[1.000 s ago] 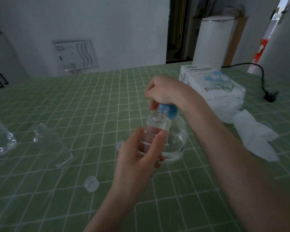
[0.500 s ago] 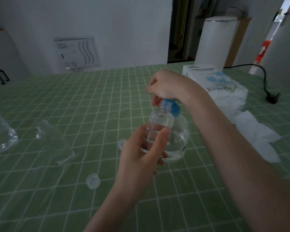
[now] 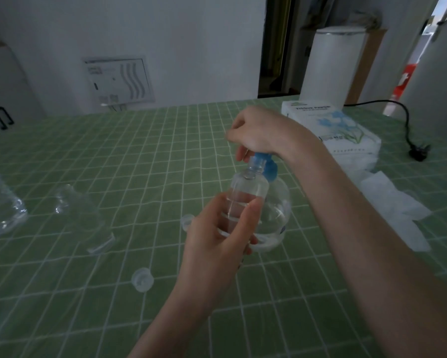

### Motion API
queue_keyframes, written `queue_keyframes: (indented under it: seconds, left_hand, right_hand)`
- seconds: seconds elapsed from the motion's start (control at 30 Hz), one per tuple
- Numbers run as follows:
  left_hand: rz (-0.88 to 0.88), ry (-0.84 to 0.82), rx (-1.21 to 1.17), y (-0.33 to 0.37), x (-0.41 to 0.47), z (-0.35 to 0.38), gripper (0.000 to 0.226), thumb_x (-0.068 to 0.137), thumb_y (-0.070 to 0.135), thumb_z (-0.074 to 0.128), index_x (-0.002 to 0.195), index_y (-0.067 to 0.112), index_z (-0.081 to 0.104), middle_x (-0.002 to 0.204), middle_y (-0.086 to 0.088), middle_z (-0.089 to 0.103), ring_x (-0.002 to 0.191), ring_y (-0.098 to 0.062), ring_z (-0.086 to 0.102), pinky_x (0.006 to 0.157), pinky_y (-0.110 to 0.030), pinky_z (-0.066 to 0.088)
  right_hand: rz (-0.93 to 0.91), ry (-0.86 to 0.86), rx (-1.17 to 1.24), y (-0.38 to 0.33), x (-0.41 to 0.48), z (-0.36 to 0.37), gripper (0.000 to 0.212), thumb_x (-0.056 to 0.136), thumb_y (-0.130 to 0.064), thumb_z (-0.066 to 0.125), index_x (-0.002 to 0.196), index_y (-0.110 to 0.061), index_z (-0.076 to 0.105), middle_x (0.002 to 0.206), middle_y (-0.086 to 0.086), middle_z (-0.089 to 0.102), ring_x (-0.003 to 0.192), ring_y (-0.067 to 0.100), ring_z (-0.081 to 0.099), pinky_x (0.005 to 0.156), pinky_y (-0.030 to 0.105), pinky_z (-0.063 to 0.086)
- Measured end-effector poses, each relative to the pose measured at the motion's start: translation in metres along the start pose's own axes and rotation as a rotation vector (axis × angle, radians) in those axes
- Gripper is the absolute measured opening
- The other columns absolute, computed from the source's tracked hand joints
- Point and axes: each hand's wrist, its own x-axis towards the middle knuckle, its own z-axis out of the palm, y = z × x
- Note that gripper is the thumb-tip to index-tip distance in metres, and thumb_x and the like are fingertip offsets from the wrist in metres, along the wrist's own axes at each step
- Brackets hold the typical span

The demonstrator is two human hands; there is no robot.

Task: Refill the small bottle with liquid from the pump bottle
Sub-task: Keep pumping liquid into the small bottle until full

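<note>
Lying nearest on table (image 3: 62, 293), loose clear cap (image 3: 142, 279), probably small bottle's own. Left hand (image 3: 217, 244) wrapping fingers and thumb round small bottle (image 3: 248, 189), holding it raised, mouth right under blue nozzle, presumably so liquid is going in, not onto cloth. Just behind, pump bottle (image 3: 276, 210) standing on table; right hand (image 3: 256, 133) curling over its pump top, seemingly pressing. Its fingertips hiding beneath palm; fill level unclear through clear plastic. Farther right, tissue box (image 3: 331, 122) waiting, probably for drips.

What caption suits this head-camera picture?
Left hand holds small bottle under pump bottle's blue pump head, gripped by right hand.
</note>
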Motion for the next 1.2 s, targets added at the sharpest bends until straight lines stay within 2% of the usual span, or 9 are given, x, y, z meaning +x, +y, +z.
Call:
queue_keyframes:
  seconds: [0.07,0.13,0.37,0.43,0.53,0.73,0.87,1.07,1.2]
  left_hand:
    - [0.007,-0.002,-0.014,0.001,0.0003,-0.0001,0.017,0.076,0.042,0.058,0.085,0.031,0.066,0.074,0.004,0.071,0.055,-0.005,0.062,0.049,-0.017,0.048]
    - [0.008,-0.006,-0.018,0.0017,0.0,0.0,0.017,0.075,0.042,0.058,0.085,0.032,0.066,0.074,0.004,0.071,0.055,-0.005,0.063,0.049,-0.017,0.048]
    - [0.022,-0.001,-0.007,0.0004,0.0009,0.0005,0.016,0.075,0.043,0.058,0.084,0.032,0.065,0.073,0.005,0.072,0.054,-0.004,0.062,0.048,-0.017,0.048]
    - [0.019,0.001,-0.003,-0.0003,0.0004,0.0003,0.016,0.075,0.043,0.058,0.084,0.032,0.065,0.073,0.005,0.072,0.054,-0.004,0.062,0.048,-0.017,0.048]
    - [0.021,0.005,0.003,-0.0019,0.0002,-0.0005,0.016,0.074,0.043,0.058,0.084,0.032,0.065,0.073,0.005,0.071,0.053,-0.003,0.062,0.048,-0.017,0.048]
    - [0.053,0.0,0.024,-0.0032,0.0009,-0.0007,0.011,0.076,0.042,0.057,0.084,0.039,0.065,0.075,0.011,0.072,0.057,-0.003,0.064,0.05,-0.015,0.048]
    - [0.08,0.0,0.047,-0.0051,0.0007,-0.002,0.009,0.078,0.039,0.058,0.084,0.039,0.064,0.074,0.011,0.071,0.059,-0.005,0.065,0.051,-0.018,0.051]
    - [0.115,0.003,0.062,-0.0058,0.0007,-0.0036,0.02,0.079,0.047,0.062,0.086,0.028,0.064,0.068,0.012,0.069,0.058,-0.002,0.062,0.048,-0.014,0.045]
    - [0.154,-0.007,0.107,-0.0063,0.0014,-0.0058,0.022,0.08,0.041,0.062,0.092,0.023,0.063,0.08,0.012,0.069,0.064,0.001,0.061,0.056,-0.013,0.047]
  right_hand:
    - [-0.005,0.026,-0.001,-0.0007,0.0008,-0.0019,0.028,0.096,-0.023,0.049,0.115,-0.006,0.061,0.102,0.011,0.071,0.093,0.024,0.068,0.062,0.027,0.045]
    - [-0.005,0.018,0.0,-0.0009,0.0013,-0.0015,0.028,0.096,-0.023,0.049,0.117,-0.007,0.06,0.102,0.009,0.07,0.091,0.022,0.067,0.059,0.025,0.041]
    - [0.021,-0.024,-0.017,-0.0016,0.0025,0.0014,0.029,0.097,-0.019,0.048,0.12,-0.005,0.06,0.106,0.011,0.071,0.099,0.025,0.067,0.068,0.028,0.044]
    - [0.027,-0.037,-0.023,-0.0005,0.0016,0.0026,0.029,0.097,-0.019,0.048,0.12,-0.005,0.059,0.109,0.012,0.07,0.101,0.025,0.067,0.075,0.029,0.046]
    - [0.023,-0.037,-0.012,0.0005,0.0011,0.0034,0.031,0.097,-0.02,0.048,0.122,-0.004,0.058,0.109,0.012,0.07,0.101,0.026,0.067,0.086,0.032,0.049]
    - [-0.003,-0.005,0.057,0.0018,0.0013,0.001,0.032,0.096,-0.02,0.047,0.117,-0.001,0.061,0.103,0.016,0.072,0.097,0.029,0.069,0.093,0.04,0.052]
    - [-0.022,0.042,0.097,0.0025,0.0015,0.0008,0.029,0.095,-0.019,0.047,0.11,0.0,0.064,0.095,0.016,0.073,0.092,0.03,0.071,0.092,0.042,0.054]
    - [-0.022,0.082,0.144,0.0039,0.0025,0.0019,0.029,0.095,-0.019,0.047,0.107,0.0,0.066,0.084,0.013,0.075,0.08,0.024,0.073,0.085,0.037,0.057]
    - [-0.037,0.053,0.229,0.0053,0.002,0.0016,0.033,0.094,-0.015,0.049,0.112,0.009,0.064,0.08,0.015,0.075,0.076,0.028,0.073,0.087,0.042,0.057]
